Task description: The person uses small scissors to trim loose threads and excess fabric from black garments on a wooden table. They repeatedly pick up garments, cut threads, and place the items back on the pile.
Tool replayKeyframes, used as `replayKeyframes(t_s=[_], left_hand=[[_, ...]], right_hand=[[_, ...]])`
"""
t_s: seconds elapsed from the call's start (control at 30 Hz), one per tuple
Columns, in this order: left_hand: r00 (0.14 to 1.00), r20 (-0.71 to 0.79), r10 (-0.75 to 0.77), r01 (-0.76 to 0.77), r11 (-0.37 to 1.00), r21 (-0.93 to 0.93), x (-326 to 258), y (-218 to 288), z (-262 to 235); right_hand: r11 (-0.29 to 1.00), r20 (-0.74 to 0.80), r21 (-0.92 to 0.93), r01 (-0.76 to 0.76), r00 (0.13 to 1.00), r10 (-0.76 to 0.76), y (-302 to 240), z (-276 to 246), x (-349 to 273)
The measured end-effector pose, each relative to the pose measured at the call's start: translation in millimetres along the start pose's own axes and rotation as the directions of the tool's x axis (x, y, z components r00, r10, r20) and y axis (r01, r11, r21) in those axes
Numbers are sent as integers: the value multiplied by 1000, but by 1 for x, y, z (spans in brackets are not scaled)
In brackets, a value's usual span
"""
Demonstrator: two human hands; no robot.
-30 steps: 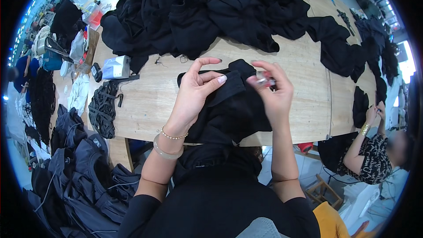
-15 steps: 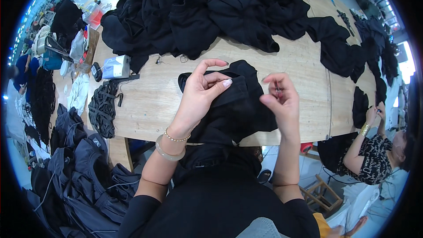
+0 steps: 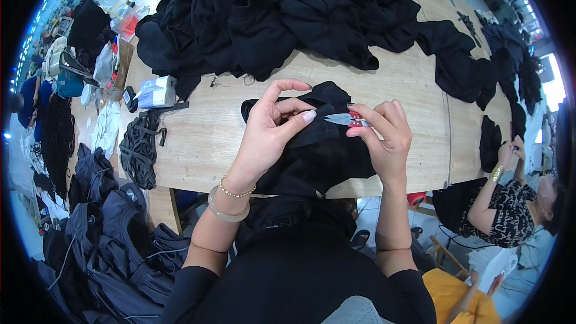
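A black garment (image 3: 312,156) lies bunched on the table's near edge in front of me. My left hand (image 3: 277,117) pinches a fold of it between thumb and a finger, with the index finger arched above. In my right hand (image 3: 387,135) is a pair of red-handled thread snips (image 3: 342,119), gripped between thumb and fingers. The metal blades point left, slightly parted, just over the cloth and close to my left fingertips. Any thread at the blade tips is too small to make out.
A big heap of black garments (image 3: 270,18) covers the far side of the wooden table (image 3: 198,150). At left are a tissue pack (image 3: 157,92) and coiled dark straps (image 3: 141,147). Dark clothes (image 3: 114,234) hang lower left. A co-worker (image 3: 510,210) sits at right.
My right hand has turned, bringing the snips' blades leftward to the cloth by my left fingers. My left hand stays nearly in place. A person in yellow shows more at lower right.
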State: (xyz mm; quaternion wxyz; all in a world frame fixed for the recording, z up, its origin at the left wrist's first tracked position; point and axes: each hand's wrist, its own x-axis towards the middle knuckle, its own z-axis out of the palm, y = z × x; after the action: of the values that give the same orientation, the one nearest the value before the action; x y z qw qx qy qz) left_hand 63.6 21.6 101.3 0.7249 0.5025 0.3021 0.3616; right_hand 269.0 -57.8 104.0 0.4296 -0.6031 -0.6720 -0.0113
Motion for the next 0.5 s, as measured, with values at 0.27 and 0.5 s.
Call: replayKeyframes(t_s=[0.27, 0.5], left_hand=[[1000, 4, 1, -1, 1000, 2, 0, 0, -1], [1000, 17, -22, 24, 991, -133, 2, 2, -1]], right_hand=[[994, -33, 100, -50, 998, 53, 0, 7, 2], [974, -20, 176, -141, 989, 147, 3, 5, -2]])
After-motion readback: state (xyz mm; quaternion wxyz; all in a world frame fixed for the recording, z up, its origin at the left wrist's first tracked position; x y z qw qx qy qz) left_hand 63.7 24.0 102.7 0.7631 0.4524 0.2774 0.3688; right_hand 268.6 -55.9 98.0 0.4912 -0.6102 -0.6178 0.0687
